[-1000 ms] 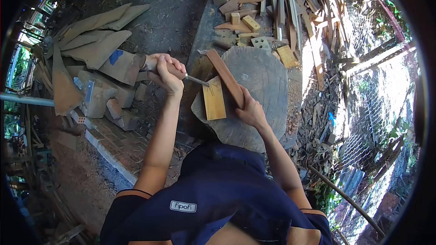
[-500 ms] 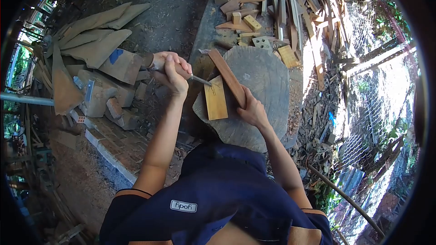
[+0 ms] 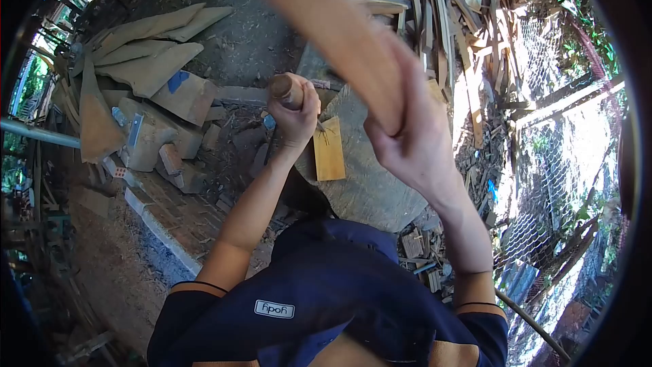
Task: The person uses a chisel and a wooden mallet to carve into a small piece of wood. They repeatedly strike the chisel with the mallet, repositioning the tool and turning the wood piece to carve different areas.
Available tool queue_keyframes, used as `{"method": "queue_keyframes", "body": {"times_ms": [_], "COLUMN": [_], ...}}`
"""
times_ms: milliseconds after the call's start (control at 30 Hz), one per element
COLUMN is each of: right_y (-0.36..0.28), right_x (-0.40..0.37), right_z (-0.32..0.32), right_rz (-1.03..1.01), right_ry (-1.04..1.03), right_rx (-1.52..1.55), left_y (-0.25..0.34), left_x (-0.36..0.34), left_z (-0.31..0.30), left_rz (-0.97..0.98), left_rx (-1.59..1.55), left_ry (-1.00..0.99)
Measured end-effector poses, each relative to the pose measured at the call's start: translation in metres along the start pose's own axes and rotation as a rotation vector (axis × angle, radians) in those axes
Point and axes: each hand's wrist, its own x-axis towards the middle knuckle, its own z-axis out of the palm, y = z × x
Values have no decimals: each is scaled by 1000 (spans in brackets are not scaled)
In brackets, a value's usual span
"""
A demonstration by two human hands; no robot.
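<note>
Both grips closed: left hand (image 3: 303,117) round butt-up chisel handle (image 3: 288,91). Right hand (image 3: 422,144) clasps wooden bar (image 3: 339,37), long axis slanting forward-left

A rough woodworking workshop is indicated by a marked board (image 3: 330,156), piled timber strips (image 3: 443,34) and wooden slabs (image 3: 153,73).

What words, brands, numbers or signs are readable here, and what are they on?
"yody": upside down in this view, on the pale-bordered label on the navy shirt.
The dark lines on the yellow wooden block make out no word or number that I can read.
I can read no other text.
</note>
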Motion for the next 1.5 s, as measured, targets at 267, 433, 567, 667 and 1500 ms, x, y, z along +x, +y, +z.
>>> {"method": "queue_keyframes", "body": {"times_ms": [267,433,567,667,1500], "right_y": [-14,-8,-18,-11,101], "right_x": [3,-9,-4,-11,-170], "right_z": [-19,-12,-18,-8,97], "right_rz": [43,29,-35,69,776], "right_ry": [-120,-432,-209,-278,-465], "right_rx": [-270,-576,-431,-355,-41], "left_y": [-3,-6,-5,-2,58], "left_x": [-3,-7,-6,-6,-45], "left_z": [-10,-10,-5,-4,-56], "left_rz": [-36,211,146,332,-197], "left_rx": [-65,215,168,280,-170], "left_ry": [8,13,55,98,40]}}
